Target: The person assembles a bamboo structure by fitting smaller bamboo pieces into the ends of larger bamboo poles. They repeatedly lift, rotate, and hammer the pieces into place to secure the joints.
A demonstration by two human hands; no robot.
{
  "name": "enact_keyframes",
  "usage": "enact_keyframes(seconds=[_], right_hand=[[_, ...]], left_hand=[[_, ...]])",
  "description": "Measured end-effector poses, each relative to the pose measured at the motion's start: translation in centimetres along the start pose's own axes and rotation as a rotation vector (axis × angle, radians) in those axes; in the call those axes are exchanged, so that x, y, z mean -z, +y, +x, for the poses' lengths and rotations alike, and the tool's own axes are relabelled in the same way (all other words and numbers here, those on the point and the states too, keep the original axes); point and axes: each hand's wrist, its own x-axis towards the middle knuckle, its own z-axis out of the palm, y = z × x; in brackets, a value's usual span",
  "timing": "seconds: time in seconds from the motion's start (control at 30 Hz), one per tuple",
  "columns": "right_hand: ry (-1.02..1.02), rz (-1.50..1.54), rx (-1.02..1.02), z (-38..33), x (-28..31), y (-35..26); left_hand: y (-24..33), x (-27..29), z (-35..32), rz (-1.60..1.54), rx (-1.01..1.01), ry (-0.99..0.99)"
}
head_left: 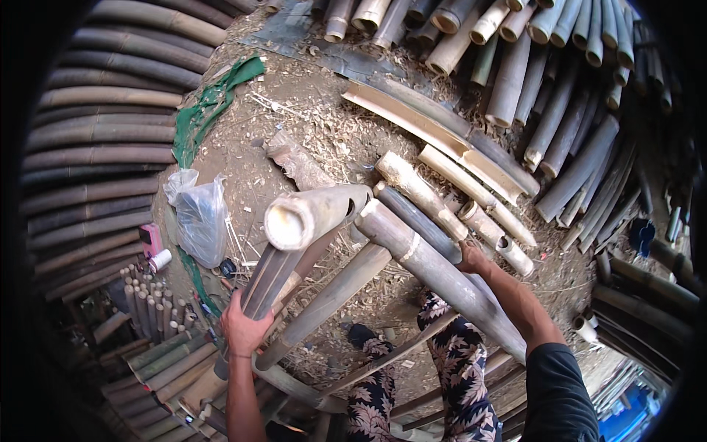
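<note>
Dirt ground (247, 158) before me: scattered pale shavings (324, 99); along its left edge, green cloth (205, 114), clear plastic bag (200, 221); toward its far right corner, one split bamboo length (412, 124), piled bamboo poles (512, 85).

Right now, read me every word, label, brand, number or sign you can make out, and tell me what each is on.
No readable text anywhere in this view.
Pink case and white cylinder: any markings too small to read.
Clear plastic bag: no legible print.
Bamboo post in the left hand: no lettering visible.
</note>
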Motion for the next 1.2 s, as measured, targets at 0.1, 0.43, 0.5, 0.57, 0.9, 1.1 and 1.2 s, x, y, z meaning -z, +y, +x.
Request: enact_keyframes(seconds=[0.1, 0.43, 0.5, 0.57, 0.9, 1.1, 1.2], right_hand=[[0.006, -0.008, -0.109, 2.5, -2.8, -0.2], [0.103, 0.137, -0.082, -2.0, -2.5, -1.4], [0.098, 0.127, -0.053, -3.6, -1.3, -2.5], [0.133, 0.106, 0.009, -4.2, -1.8, -2.4], [0.047, 0.004, 0.173, -3.8, -2.5, -2.4], [0.058, -0.023, 0.186, -3.3, -4.5, -1.7], [-0.042, 0.0, 0.167, -2.5, -4.3, -1.6]], left_hand=[[-0.5, -0.7, 0.2, -0.051, 0.014, 0.004], [1.3, -0.3, 0.6, -0.06, 0.033, -0.015], [1.0, 0.0, 0.9, -0.102, 0.091, -0.067], [0.2, -0.2, 0.9, -0.141, 0.108, -0.104], [0.9, 0.6, 1.0, -0.204, 0.142, -0.198], [0.5, 0.5, 0.8, -0.21, 0.158, -0.299], [1.1, 0.7, 0.8, -0.189, 0.175, -0.303]])
